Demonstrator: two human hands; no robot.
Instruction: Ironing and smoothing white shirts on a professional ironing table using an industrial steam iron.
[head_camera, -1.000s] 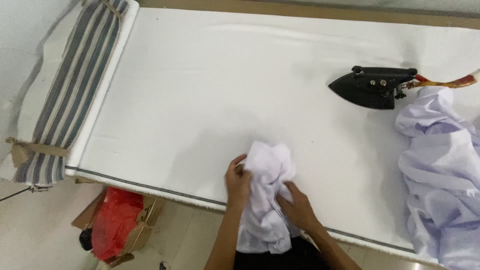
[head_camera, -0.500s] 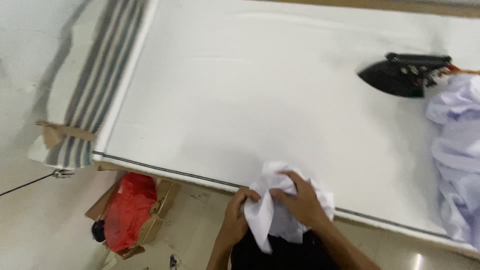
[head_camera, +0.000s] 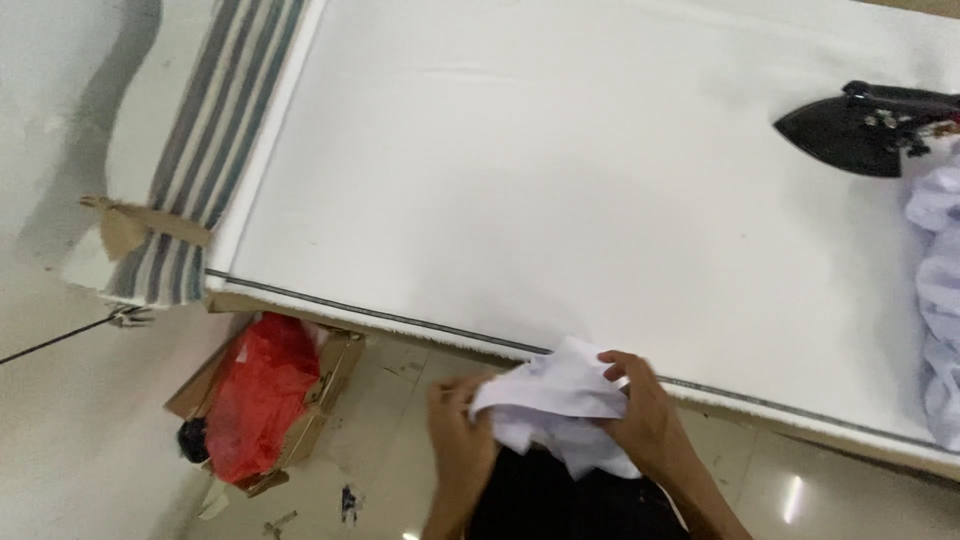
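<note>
Both hands hold a crumpled white garment (head_camera: 555, 395) just off the near edge of the white padded ironing table (head_camera: 560, 190). My left hand (head_camera: 458, 430) grips its left side from below. My right hand (head_camera: 645, 415) closes over its right side. The cloth is bunched up and hangs a little below the hands. A black iron (head_camera: 860, 125) rests on the table at the far right, well away from both hands.
A pile of white garments (head_camera: 940, 300) lies at the table's right edge. A striped cloth (head_camera: 205, 150) hangs over the table's left end. On the floor at lower left stands a cardboard box (head_camera: 310, 400) with a red plastic bag (head_camera: 255, 395).
The hands have drawn the white garment back off the table edge toward my body. The view has shifted, so the iron and the garment pile sit further right.
</note>
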